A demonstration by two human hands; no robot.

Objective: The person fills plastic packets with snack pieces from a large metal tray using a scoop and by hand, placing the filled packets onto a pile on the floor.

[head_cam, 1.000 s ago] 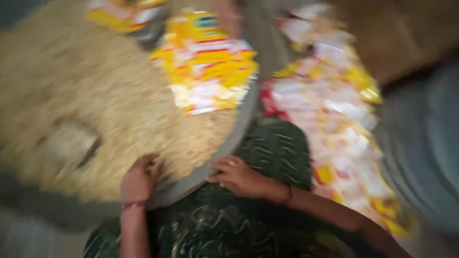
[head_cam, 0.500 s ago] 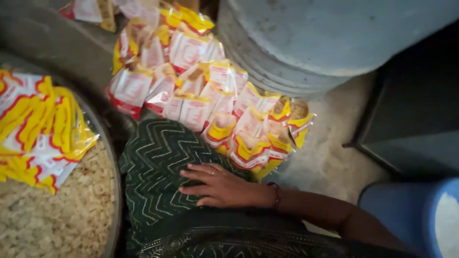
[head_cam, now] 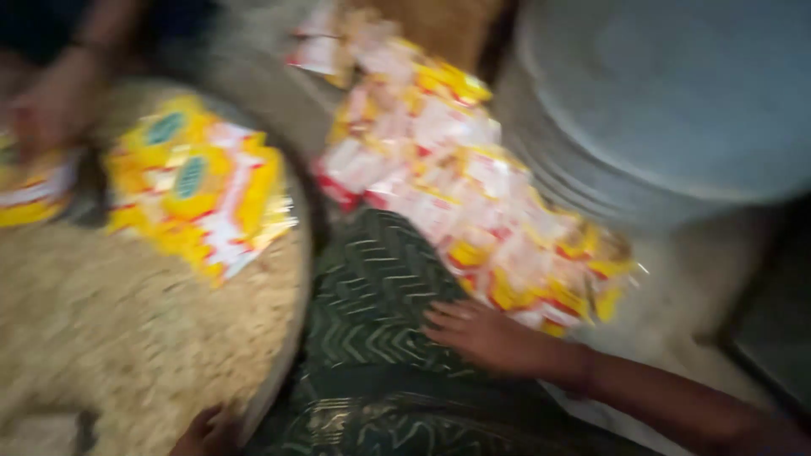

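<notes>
The picture is blurred by motion. My right hand lies flat, fingers spread, on my knee in dark green patterned cloth, just beside a heap of yellow, red and white packets. It holds nothing. My left hand shows only partly at the bottom edge, touching the rim of a wide round tray filled with pale grain-like snack mix. A stack of flat yellow packets lies on top of that mix.
Another person's hand is at the upper left over more yellow packets. A big grey drum stands at the upper right on a grey floor.
The view has swung back to the left, so the tray and its yellow packets fill more of the picture. My right hand stays on my knee. My left hand shows again at the tray's rim.
</notes>
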